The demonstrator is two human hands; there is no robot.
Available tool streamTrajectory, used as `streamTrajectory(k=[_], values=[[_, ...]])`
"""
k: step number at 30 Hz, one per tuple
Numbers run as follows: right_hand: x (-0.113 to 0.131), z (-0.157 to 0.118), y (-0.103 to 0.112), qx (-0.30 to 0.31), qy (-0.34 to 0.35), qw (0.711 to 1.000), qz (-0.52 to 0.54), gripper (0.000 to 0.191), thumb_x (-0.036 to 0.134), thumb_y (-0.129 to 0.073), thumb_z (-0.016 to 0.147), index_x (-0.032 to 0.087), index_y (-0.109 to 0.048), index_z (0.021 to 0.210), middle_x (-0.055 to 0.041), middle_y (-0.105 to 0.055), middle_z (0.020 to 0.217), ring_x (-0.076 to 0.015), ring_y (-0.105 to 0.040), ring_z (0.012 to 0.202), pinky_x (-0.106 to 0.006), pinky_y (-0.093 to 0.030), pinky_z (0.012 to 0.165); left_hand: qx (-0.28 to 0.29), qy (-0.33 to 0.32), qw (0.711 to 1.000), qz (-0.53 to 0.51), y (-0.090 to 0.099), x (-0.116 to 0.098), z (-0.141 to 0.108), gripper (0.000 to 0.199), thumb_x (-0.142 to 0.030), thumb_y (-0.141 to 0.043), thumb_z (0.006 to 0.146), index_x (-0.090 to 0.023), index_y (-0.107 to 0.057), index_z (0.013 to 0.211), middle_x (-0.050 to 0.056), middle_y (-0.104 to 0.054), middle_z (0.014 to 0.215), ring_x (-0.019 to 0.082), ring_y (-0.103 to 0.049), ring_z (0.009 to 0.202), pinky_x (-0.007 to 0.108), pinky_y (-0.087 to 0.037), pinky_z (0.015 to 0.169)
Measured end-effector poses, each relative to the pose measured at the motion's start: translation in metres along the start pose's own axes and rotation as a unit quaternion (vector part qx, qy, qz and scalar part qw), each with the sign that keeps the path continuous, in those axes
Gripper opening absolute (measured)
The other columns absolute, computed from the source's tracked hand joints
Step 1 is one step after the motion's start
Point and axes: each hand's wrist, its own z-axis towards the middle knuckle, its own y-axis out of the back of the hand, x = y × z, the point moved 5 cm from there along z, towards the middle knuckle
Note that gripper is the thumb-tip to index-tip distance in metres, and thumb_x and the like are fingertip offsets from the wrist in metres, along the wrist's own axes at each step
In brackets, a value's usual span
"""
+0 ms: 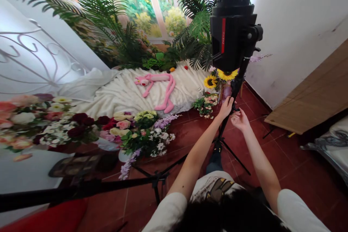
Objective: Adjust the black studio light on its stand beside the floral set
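A black studio light (233, 32) with a red stripe sits on top of a black stand (236, 87) in front of me. My left hand (226, 107) is wrapped round the stand's pole, below the light. Just to the right, my right hand (239, 119) has its fingers bent together at a small knob (236, 109) on the pole; the fingertips partly hide it. Lower down, the stand's legs (236, 156) spread over the red tiled floor.
A pink plush toy (165, 92) lies on white cloth (116, 90). Artificial flowers (141, 130) line the left side, with sunflowers (210, 81) behind the stand. Another black stand (130, 182) crosses the lower left. A brown board (307, 94) leans at the right.
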Motion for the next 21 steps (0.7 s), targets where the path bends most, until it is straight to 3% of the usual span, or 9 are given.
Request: streamTrajectory(k=[4, 8, 12, 15, 18, 21], values=[[0.001, 0.001, 0.0, 0.003, -0.007, 1.0, -0.014, 0.036, 0.026, -0.058, 0.093, 0.022, -0.043, 0.061, 0.006, -0.045, 0.051, -0.0076, -0.041, 0.045, -0.018, -0.041, 0.044, 0.0, -0.057, 0.997, 0.044, 0.001, -0.025, 0.013, 0.052, -0.066, -0.044, 0.093, -0.019, -0.059, 0.11, 0.006, -0.071, 0.099, 0.017, -0.068, 0.088, 0.032, -0.052, 0.089], [0.004, 0.005, 0.005, 0.005, -0.035, 0.999, -0.014, 0.025, 0.022, -0.06, 0.09, 0.021, -0.053, 0.067, 0.0062, -0.049, 0.051, -0.0068, -0.041, 0.042, -0.017, -0.041, 0.042, 0.002, -0.072, 0.995, 0.065, 0.0, -0.042, 0.029, 0.057, -0.066, -0.047, 0.091, -0.016, -0.06, 0.116, 0.01, -0.072, 0.1, 0.02, -0.07, 0.091, 0.033, -0.053, 0.089], [0.01, 0.008, 0.01, 0.025, -0.083, 0.996, 0.02, 0.009, 0.016, -0.062, 0.087, 0.017, -0.06, 0.078, 0.0057, -0.057, 0.056, -0.0036, -0.043, 0.041, -0.012, -0.041, 0.04, 0.009, -0.078, 0.995, 0.062, -0.001, -0.05, 0.036, 0.055, -0.067, -0.047, 0.091, -0.016, -0.064, 0.104, 0.007, -0.071, 0.082, 0.018, -0.07, 0.079, 0.03, -0.053, 0.083], [0.015, 0.01, 0.013, 0.01, -0.091, 0.995, 0.029, 0.007, 0.012, -0.063, 0.085, 0.016, -0.06, 0.081, 0.0051, -0.061, 0.06, -0.0023, -0.048, 0.043, -0.009, -0.043, 0.043, 0.002, -0.079, 0.995, 0.061, -0.003, -0.049, 0.037, 0.053, -0.067, -0.049, 0.089, -0.017, -0.065, 0.096, 0.001, -0.065, 0.067, 0.013, -0.064, 0.062, 0.027, -0.051, 0.069], [0.018, 0.012, 0.017, -0.03, -0.062, 0.997, -0.046, 0.009, 0.011, -0.067, 0.083, 0.016, -0.06, 0.08, 0.0041, -0.062, 0.06, -0.0026, -0.05, 0.044, -0.009, -0.045, 0.044, -0.025, -0.077, 0.994, 0.073, -0.003, -0.046, 0.039, 0.054, -0.068, -0.048, 0.089, -0.017, -0.065, 0.091, -0.001, -0.061, 0.061, 0.011, -0.058, 0.053, 0.025, -0.046, 0.06], [0.025, 0.009, 0.022, -0.091, 0.047, 0.969, -0.223, 0.012, 0.016, -0.073, 0.079, 0.016, -0.061, 0.077, 0.001, -0.063, 0.061, -0.0056, -0.051, 0.046, -0.014, -0.047, 0.047, -0.037, -0.086, 0.992, 0.087, -0.005, -0.045, 0.04, 0.055, -0.069, -0.048, 0.089, -0.017, -0.067, 0.091, 0.0, -0.061, 0.063, 0.011, -0.057, 0.053, 0.025, -0.045, 0.061]])
